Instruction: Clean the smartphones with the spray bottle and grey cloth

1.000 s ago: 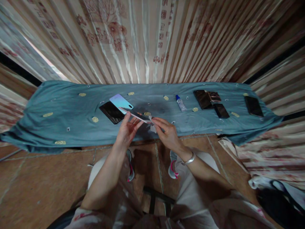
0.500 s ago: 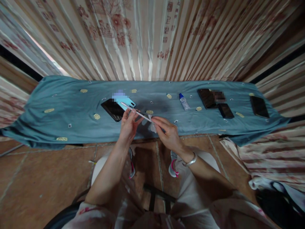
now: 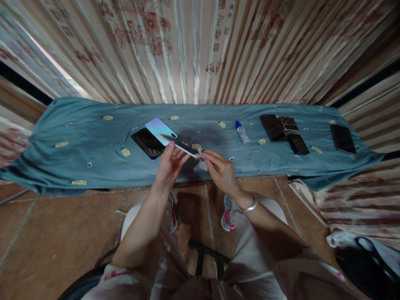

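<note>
Phone [image 3: 183, 146] held edge-on above the desk's near edge, tilted, long axis running from 10 o'clock to 4 o'clock. Left hand [image 3: 168, 166] palm up under it, fingers [image 3: 179, 153] pinching the phone's middle, forearm coming up from 7 o'clock. Right hand [image 3: 220, 171] at the phone's 4 o'clock end, fingers clenched on a small white wipe [image 3: 202, 163] pressed to that corner; silver bracelet [image 3: 248, 207] on the wrist. At 10 o'clock of the phone, a gradient-blue back cover [image 3: 160, 128] overlaps a black phone [image 3: 146, 143] on the teal-covered desk [image 3: 78, 141]. At 2 o'clock, a small blue-capped bottle [image 3: 241, 133]; further right, a cluster of dark phones [image 3: 281, 131] and one more [image 3: 343, 138]. Patterned curtain [image 3: 200, 50] behind.
</note>
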`<state>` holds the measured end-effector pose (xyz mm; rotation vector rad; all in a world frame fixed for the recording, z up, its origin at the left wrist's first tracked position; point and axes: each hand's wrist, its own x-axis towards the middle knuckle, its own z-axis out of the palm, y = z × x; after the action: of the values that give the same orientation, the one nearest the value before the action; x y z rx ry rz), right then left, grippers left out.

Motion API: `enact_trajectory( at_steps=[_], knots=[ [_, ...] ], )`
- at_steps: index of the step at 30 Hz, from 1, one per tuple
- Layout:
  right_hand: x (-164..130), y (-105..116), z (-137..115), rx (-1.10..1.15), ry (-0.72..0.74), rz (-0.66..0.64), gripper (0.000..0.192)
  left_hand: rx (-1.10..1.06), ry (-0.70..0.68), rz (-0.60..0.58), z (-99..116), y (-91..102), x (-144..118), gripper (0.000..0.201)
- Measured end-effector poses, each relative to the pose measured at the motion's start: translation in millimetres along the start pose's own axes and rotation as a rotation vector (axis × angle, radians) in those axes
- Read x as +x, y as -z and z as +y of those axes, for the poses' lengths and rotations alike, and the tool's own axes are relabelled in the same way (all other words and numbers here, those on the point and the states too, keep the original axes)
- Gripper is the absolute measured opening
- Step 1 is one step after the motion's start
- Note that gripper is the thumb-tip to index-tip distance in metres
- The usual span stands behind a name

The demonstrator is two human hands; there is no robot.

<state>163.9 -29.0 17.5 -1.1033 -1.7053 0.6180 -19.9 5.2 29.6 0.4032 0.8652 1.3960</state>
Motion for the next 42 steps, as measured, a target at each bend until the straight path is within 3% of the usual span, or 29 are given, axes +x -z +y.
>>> enact_trajectory(
  at_steps=[6,14,21,30,37,42],
  knots=[
    [2.7,-2.4,7.5,0.136,-0.117,0.041,0.027,0.016,0.029,-0.020,2.7,-7.4,-4.1,0.027],
    [6.3,-6.8,21.6,0.537,-0.502,0.038,0.034,0.030,0.078,-0.050,0.8,-4.7,-2.9,0.027],
    [4.8,-9.1,26.8,0.253,-0.278,0.041,0.024,0.051,-0.019,-0.038,-6.5,-0.8,8.1,0.045],
    [4.2,-7.4,23.9,0.096,-0.225,-0.016,0.028,0.077,-0.110,-0.014,-9.3,-5.3,11.6,0.051],
    [2.6,-4.4,12.0,0.177,-0.195,-0.029,0.025,0.120,-0.153,0.019,-11.3,-3.8,14.6,0.062],
    [7.5,2.0,1.7,0.367,-0.360,-0.029,0.018,0.143,-0.120,-0.009,-16.6,-8.8,11.2,0.059]
  ],
)
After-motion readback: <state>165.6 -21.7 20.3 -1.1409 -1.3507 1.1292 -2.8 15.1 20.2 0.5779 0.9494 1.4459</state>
